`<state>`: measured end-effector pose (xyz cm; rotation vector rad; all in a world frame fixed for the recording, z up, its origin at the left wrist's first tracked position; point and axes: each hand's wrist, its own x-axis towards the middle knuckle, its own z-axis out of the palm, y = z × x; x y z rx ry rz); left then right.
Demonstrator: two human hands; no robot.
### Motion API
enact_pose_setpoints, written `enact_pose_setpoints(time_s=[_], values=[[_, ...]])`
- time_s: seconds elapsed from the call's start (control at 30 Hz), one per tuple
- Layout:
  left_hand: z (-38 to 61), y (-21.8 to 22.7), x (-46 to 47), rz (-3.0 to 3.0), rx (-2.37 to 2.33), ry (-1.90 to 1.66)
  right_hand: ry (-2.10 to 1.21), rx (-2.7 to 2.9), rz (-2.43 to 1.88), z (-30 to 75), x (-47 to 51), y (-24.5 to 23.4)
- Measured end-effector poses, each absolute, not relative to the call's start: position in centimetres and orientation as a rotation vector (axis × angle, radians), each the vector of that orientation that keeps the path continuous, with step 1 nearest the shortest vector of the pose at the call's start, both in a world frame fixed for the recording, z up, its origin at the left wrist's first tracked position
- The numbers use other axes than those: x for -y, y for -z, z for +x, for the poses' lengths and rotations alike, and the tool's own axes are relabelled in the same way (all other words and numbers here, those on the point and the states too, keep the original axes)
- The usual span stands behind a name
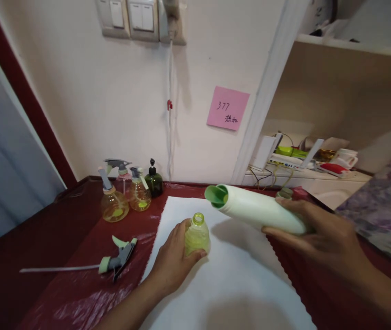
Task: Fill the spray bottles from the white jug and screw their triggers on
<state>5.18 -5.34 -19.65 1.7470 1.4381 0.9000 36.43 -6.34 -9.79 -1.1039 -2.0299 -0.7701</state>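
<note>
My left hand (173, 263) is wrapped round a small yellow-green clear spray bottle (198, 236), its neck uncovered and pointing up, over the white sheet (230, 284). In my right hand (322, 233) is a tall pale-green bottle (257, 207), tilted toward the left with its green spout above and to the right of the small bottle's neck. The two bottles do not touch, and no stream shows between them. A grey and green spray trigger head (116, 261) with a long thin tube lies on the red table cover, left of my left hand.
Several spray bottles (114, 206) stand at the back left, beside a dark green pump bottle (153, 181). A pink note (228, 108) is stuck to the wall. A small greenish jar (285, 193) sits behind the pale bottle. At right, a shelf (364, 178) holds a white router (287, 160).
</note>
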Motion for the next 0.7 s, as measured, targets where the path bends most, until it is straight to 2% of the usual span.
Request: enact_pose_setpoints(time_s=[0.2,0.37,0.7], values=[[4.7,20.6,4.7,1.811,-1.423,-0.875,0.230,1.542,-1.279,36.1,5.0,9.9],[4.4,21.3,4.1,1.777,-1.384,-0.921,-0.203,1.146,-1.133,34.3,2.7,10.2],[4.5,20.9,3.8,1.711,-1.421,-0.995,-0.373,1.010,-1.079,31.5,-1.4,14.5]])
